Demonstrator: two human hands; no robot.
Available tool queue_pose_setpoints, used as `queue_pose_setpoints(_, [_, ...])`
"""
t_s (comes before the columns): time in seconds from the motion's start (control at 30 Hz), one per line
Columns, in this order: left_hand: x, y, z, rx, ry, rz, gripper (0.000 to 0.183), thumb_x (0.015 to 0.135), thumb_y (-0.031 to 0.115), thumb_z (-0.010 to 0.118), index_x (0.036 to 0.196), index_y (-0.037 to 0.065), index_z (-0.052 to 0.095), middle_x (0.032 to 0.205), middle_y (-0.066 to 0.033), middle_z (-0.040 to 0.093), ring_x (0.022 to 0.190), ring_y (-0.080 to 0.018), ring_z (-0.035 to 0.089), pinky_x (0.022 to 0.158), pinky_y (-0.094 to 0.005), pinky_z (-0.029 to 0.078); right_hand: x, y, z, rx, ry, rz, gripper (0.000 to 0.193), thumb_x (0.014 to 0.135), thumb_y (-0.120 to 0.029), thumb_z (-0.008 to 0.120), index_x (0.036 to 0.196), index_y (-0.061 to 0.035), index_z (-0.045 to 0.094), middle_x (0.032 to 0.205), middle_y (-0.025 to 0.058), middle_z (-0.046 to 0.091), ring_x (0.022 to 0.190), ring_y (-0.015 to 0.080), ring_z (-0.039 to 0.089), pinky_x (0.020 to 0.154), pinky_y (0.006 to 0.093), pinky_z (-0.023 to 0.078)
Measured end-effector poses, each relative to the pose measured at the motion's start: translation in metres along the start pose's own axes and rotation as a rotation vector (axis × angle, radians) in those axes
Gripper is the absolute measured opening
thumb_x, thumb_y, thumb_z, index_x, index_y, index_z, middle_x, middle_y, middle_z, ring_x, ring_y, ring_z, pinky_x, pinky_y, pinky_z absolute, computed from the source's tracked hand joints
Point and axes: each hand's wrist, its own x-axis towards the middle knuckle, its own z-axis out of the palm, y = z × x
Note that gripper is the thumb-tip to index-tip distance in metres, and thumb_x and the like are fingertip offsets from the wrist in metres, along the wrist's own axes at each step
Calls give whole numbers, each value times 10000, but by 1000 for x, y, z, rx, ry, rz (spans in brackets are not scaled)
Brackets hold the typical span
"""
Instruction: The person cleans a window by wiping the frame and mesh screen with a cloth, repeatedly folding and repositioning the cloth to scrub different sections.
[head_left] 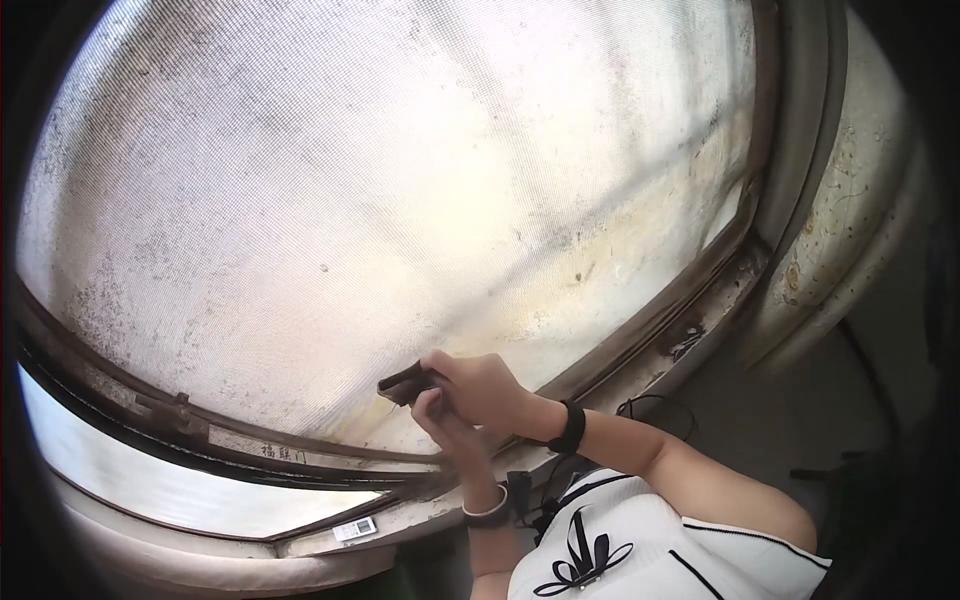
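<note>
Before the screen (380, 200), you hold one dark block (404, 379): right hand (488, 390) closed on it, left hand (448, 428) curled just beneath, grip unclear, both best steadied.

The right hand (488, 392) holds a small dark object (402, 383) before the dirty screen (350, 210); the left hand (456, 432) is just below.
</note>
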Motion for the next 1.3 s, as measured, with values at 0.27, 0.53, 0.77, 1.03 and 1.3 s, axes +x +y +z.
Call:
queue_pose_setpoints(0.27, [-1, 22, 99, -178, -592, 191, 237, 898, 48, 289, 1065, 0, 450, 950, -101, 511, 829, -149, 525, 745, -264, 434, -27, 10, -126, 129, 725, 187, 113, 896, -44, 439, 1007, -44, 417, 682, 52, 542, 622, 101, 522, 567, 233, 425])
queue_pose_setpoints(0.53, [-14, 14, 117, -360, -592, -85, 221, 934, 117, 326, 1022, -17, 478, 957, -67, 537, 885, -116, 518, 797, -260, 424, -38, 35, -189, -208, 917, 11, 91, 892, -77, 462, 953, -18, 430, 791, 51, 484, 744, 109, 480, 672, 248, 411])
queue_pose_setpoints(0.77, [8, -16, 48, -285, -171, -106, 228, 936, 150, 340, 1025, -16, 470, 904, -59, 530, 809, -104, 495, 733, -250, 415, -11, 54, -103, -109, 482, 65, 111, 793, -41, 584, 854, 9, 507, 720, 105, 586, 658, 154, 560, 616, 264, 435])
queue_pose_setpoints(1.03, [-31, -57, -59, 196, 309, -237, 217, 871, 63, 339, 993, -14, 501, 892, -110, 539, 841, -187, 505, 788, -296, 395, -18, 24, -7, -141, -109, 12, 177, 738, -125, 678, 810, 25, 617, 706, 156, 624, 624, 245, 629, 556, 282, 487])
queue_pose_setpoints(1.3, [-41, -47, -121, 288, 609, -215, 249, 902, 147, 334, 972, -35, 490, 926, -113, 525, 868, -201, 481, 827, -311, 378, -32, 38, 79, -54, -349, -105, 203, 794, -149, 566, 982, -87, 612, 884, 130, 613, 786, 307, 588, 680, 376, 475])
